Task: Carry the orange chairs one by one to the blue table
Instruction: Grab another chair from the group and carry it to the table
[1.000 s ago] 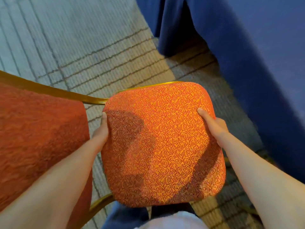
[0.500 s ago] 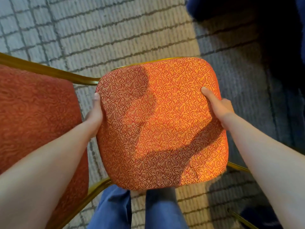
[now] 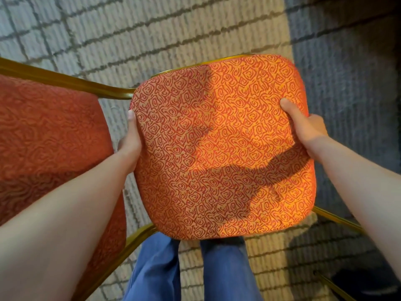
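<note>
Legs in blue jeans (image 3: 156, 270) stood at the bottom centre. Just above, both grips were closed on the orange chair (image 3: 217, 153). The left hand (image 3: 130, 140) clasped the seat's left edge and the right hand (image 3: 306, 124) its right edge, thumb on top. The swirl-patterned seat filled mid-frame, with its backrest (image 3: 43, 137) at left, above grey gridded carpet (image 3: 173, 29).

orange chair (image 3: 217, 148) shifted, blue table gone

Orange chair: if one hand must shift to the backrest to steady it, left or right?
Left, probably. The left hand grips the seat edge nearest the backrest; the right hand grips the opposite edge, with the whole seat between it and the backrest.
</note>
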`<state>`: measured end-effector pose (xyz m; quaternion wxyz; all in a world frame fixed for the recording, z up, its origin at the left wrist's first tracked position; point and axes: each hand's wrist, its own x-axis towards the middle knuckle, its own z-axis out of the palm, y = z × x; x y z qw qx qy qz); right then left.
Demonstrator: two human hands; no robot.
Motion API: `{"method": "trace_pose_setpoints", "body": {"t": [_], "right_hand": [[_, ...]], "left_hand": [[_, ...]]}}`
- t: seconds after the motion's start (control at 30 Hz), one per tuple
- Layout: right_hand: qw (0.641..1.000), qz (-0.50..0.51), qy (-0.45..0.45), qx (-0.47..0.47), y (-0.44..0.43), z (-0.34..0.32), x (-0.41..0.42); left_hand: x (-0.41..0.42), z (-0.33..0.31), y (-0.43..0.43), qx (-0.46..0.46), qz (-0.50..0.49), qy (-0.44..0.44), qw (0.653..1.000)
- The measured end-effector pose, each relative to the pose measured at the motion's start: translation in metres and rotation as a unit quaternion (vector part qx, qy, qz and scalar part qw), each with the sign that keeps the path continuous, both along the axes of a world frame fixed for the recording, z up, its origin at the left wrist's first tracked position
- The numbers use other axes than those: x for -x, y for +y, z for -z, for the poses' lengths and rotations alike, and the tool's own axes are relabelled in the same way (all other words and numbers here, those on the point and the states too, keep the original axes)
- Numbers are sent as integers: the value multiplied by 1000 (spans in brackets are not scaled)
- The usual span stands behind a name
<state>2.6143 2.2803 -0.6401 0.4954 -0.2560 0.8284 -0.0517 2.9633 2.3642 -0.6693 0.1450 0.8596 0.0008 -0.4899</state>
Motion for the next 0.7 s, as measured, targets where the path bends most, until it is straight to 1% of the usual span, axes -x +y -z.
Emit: {"method": "trace_pose_setpoints", "body": {"t": [0.13, 0.2, 0.33, 0.4, 0.5, 0.63, 0.7], "right_hand": [[1000, 3, -3, 3, -8, 3, -9], [1000, 4, -1, 6, -8, 4, -10], [1000, 9, -4, 2, -6, 6, -7], [1000, 5, -6, -3, -6, 7, -7], [1000, 13, -12, -5, -8, 7, -5], [1000, 15, -14, -9, -7, 8, -3], [1000, 16, -19, -5, -3, 11, -2]], "left_hand": [[-29, 23, -3, -20, 27, 59, 998], [-34, 29, -1, -27, 26, 52, 998], [-7, -5, -13, -23, 15, 36, 999], [-5, -5, -15, -38, 11, 34, 999], [-11, -3, -20, -69, 0, 63, 996], [1, -9, -29, -69, 18, 90, 993], [2, -9, -28, -76, 29, 89, 993]]}}
